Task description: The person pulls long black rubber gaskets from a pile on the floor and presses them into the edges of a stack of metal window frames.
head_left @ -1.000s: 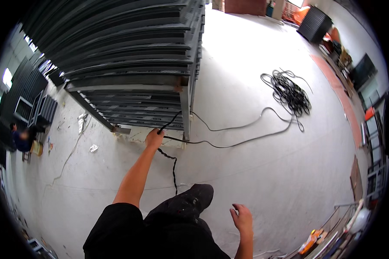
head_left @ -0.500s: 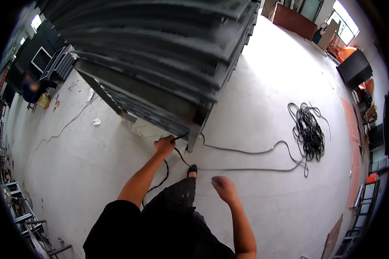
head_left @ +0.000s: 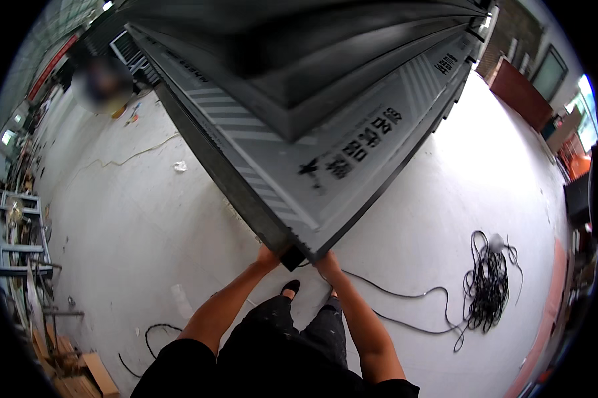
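A tall stack of grey metal frame panels (head_left: 358, 142) fills the upper middle, its near corner pointing at me. At that corner my left hand (head_left: 267, 257) reaches to the left side, beside a dark block-like end (head_left: 291, 257); its fingers are hidden behind the stack. Just right of the corner is my right hand (head_left: 327, 263), touching the lower edge, its fingers mostly hidden too. A black strap (head_left: 395, 292) runs right from near my right hand across the floor to a loose coiled heap (head_left: 488, 288). Another black strap length (head_left: 149, 341) lies at lower left.
At far left stand light metal racks (head_left: 20, 259), with cardboard pieces (head_left: 98, 375) below. A person (head_left: 103, 86) is beyond the stack at upper left. White scrap (head_left: 180, 166) lies on the floor. A brown-red board (head_left: 521, 93) leans at upper right.
My left hand has shifted from the black strap end to the stack's corner. My right hand has risen from free air to the corner. The stack now looks nearer, its corner turned toward me.
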`<action>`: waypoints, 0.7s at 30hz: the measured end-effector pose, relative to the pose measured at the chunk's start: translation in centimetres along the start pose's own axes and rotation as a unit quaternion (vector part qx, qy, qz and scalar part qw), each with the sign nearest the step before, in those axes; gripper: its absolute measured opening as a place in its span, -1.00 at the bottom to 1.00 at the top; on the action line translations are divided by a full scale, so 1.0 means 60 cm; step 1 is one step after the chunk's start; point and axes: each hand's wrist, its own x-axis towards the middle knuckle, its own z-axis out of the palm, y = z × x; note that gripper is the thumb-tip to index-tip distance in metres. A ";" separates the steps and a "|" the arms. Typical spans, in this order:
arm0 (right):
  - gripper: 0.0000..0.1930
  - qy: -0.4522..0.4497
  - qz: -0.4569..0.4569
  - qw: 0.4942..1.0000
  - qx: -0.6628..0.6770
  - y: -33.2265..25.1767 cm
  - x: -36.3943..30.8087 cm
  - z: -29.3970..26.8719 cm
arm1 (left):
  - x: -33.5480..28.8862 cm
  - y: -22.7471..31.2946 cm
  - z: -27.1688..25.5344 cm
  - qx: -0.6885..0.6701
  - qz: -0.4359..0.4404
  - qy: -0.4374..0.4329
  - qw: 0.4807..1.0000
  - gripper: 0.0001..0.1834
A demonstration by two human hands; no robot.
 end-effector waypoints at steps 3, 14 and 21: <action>-0.69 -0.049 0.068 0.996 0.044 0.023 0.028 -0.001 | -0.027 -0.027 0.028 0.059 -0.032 -0.001 0.998 -0.67; -0.83 -0.082 -0.043 0.993 -0.079 0.092 -0.004 -0.050 | -0.141 0.003 0.062 0.005 -0.259 0.087 0.962 -0.67; -0.80 -0.118 -0.100 0.981 -0.118 0.025 -0.056 -0.046 | -0.146 0.148 0.009 0.014 -0.324 0.164 0.932 -0.78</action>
